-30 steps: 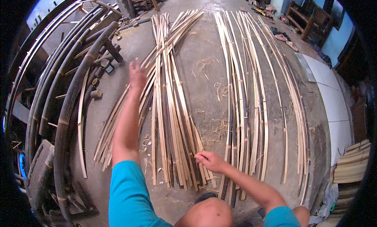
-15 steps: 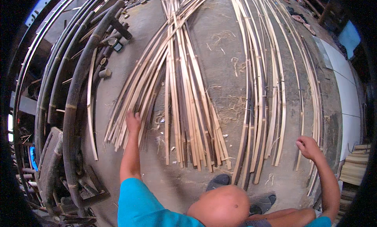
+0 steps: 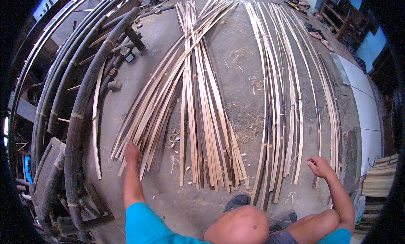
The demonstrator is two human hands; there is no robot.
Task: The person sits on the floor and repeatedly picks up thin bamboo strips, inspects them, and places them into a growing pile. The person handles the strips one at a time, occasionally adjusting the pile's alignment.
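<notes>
The left hand [image 3: 131,153] rests flat on the left pile of bamboo strips [image 3: 185,100] at seven o'clock, its grip spread. The right hand [image 3: 319,166], loosely curled and holding nothing, hovers by the right pile [image 3: 287,96] at four o'clock on the concrete floor [image 3: 236,41].

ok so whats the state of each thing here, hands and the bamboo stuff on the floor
left hand: palm down on the near ends of the left fan of split bamboo strips
right hand: loosely curled at the near ends of the right row of long thin bamboo strips, grip unclear
left fan: lying flat, crossing, splayed
right row: flat, roughly parallel
dark whole bamboo poles: stacked along the left edge, uncut
grey concrete floor: littered with shavings
</notes>
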